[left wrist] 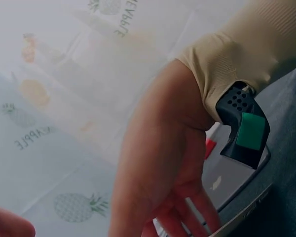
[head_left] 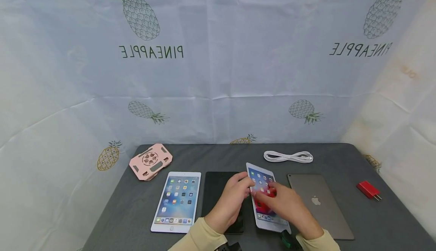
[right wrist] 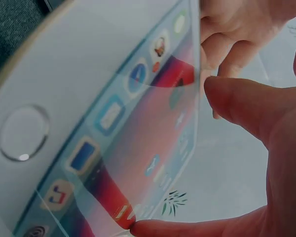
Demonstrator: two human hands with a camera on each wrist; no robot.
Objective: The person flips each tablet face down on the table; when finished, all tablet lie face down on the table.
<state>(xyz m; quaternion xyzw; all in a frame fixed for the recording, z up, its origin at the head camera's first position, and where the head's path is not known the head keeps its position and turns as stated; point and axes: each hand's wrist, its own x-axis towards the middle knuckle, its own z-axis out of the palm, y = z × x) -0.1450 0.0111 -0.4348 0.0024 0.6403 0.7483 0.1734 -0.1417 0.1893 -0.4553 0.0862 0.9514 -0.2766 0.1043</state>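
Note:
A white tablet (head_left: 263,184) with its screen lit stands slightly tilted near the middle of the table. My left hand (head_left: 235,196) holds its left edge near the upper corner, with the fingers partly behind that edge. Across the screen reaches my right hand (head_left: 286,203); its thumb and forefinger are spread apart, touching the screen and the left edge. The right wrist view shows the tablet (right wrist: 64,74) close up, with faint curved lines over the screen that could be clear film or reflections. In the left wrist view the right hand (left wrist: 163,133) fills the middle.
Left of the hands lie a second lit tablet (head_left: 180,196) and a black flat slab (head_left: 214,188). A grey tablet (head_left: 320,205) lies face down on the right. Around them are a pink case (head_left: 150,162), a coiled white cable (head_left: 287,156) and a red charger (head_left: 368,189).

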